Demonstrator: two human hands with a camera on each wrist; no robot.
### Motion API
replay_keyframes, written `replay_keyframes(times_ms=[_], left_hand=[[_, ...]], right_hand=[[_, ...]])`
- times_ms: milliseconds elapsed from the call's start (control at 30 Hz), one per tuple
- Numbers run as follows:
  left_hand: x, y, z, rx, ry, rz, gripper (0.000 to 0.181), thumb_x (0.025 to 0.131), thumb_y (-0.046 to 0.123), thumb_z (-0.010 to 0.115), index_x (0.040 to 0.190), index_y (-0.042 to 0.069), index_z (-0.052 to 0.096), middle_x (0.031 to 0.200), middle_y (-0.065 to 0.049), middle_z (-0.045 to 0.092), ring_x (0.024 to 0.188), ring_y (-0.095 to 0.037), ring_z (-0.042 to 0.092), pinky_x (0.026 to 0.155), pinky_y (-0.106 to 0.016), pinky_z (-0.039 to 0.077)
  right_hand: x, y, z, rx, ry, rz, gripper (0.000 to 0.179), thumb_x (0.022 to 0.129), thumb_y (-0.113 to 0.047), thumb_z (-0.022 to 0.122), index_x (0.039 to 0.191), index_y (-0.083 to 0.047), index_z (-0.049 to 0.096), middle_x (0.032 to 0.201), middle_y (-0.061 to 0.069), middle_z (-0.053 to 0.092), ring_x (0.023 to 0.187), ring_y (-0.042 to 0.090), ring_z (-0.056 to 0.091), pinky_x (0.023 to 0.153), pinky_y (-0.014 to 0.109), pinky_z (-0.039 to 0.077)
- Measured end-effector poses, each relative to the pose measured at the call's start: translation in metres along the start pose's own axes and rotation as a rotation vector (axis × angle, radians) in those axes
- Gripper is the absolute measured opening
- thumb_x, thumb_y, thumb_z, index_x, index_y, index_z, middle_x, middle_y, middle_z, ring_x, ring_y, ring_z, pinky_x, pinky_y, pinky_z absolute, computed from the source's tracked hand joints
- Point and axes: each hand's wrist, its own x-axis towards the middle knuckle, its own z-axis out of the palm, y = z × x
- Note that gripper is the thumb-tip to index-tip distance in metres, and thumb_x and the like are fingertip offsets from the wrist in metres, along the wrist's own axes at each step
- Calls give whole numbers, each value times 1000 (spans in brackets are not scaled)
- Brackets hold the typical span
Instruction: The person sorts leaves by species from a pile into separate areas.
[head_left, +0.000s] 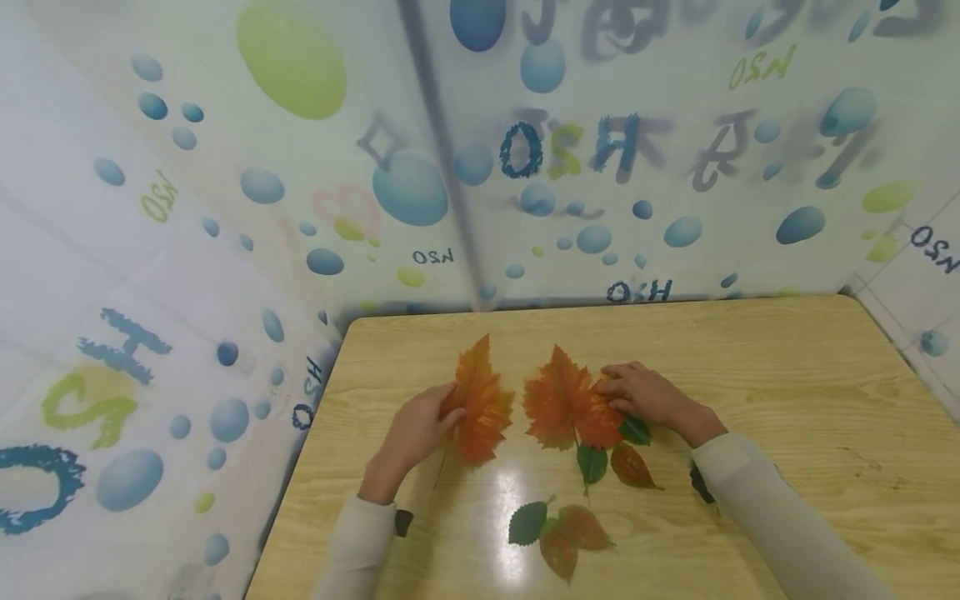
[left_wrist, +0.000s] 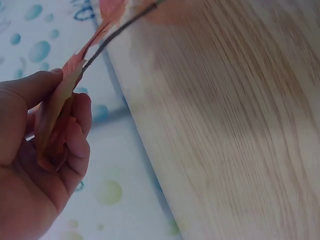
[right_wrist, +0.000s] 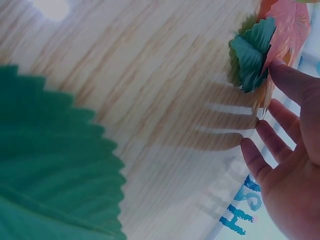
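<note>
An orange maple leaf (head_left: pixel 480 408) is raised on edge above the table's left part, and my left hand (head_left: pixel 417 429) grips it. In the left wrist view, thumb and curled fingers hold the folded leaf (left_wrist: pixel 56 117), its thin dark stem (left_wrist: pixel 117 32) pointing away. A second orange maple leaf (head_left: pixel 558 400) lies to the right. My right hand (head_left: pixel 648 398) pinches that one's right edge between thumb and index finger, the other fingers spread near the wood. Close below it are green leaves (head_left: pixel 592 462) and a reddish-brown leaf (head_left: pixel 632 465).
Nearer the front lie a green leaf (head_left: pixel 528 523) and two reddish-brown leaves (head_left: pixel 585 527), grouped together. The wooden table (head_left: pixel 787 375) meets a wall (head_left: pixel 675 192) printed with bubbles at its back edge. Another printed wall (head_left: pixel 187 333) stands along the left.
</note>
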Motion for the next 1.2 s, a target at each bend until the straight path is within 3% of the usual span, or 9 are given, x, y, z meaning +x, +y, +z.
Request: replay_keyframes(times_ms=[200,433,633,1200], left_hand=[[-1,-23,-9,94,37,-65,47,95,26,68,134,2,58,114,-15,66,90,-27,67,75,-44,56],[3,-46,-12,125,66,-114,46,95,27,68,132,3,57,112,-17,64,83,-30,66,67,-46,54],[11,-63,-12,147,54,-167,49,95,28,67,135,2,53,116,-20,59,80,-30,63,66,-46,53],[21,-92,-13,167,20,-304,60,97,32,62,143,-2,43,129,-29,49,95,-40,63,75,-55,53]], right_hand=[[-1,2,1,-7,-4,8,30,94,-10,64,124,-7,69,141,29,50,124,52,47,98,65,40],[-1,1,1,-7,-6,16,31,94,-10,64,124,-7,68,141,29,50,125,52,46,97,66,40],[0,2,2,-19,-4,10,30,94,-10,64,124,-7,68,141,29,50,124,52,47,98,65,41],[-1,-1,3,-21,10,7,30,94,-10,64,124,-6,69,141,29,50,124,51,47,98,64,41]])
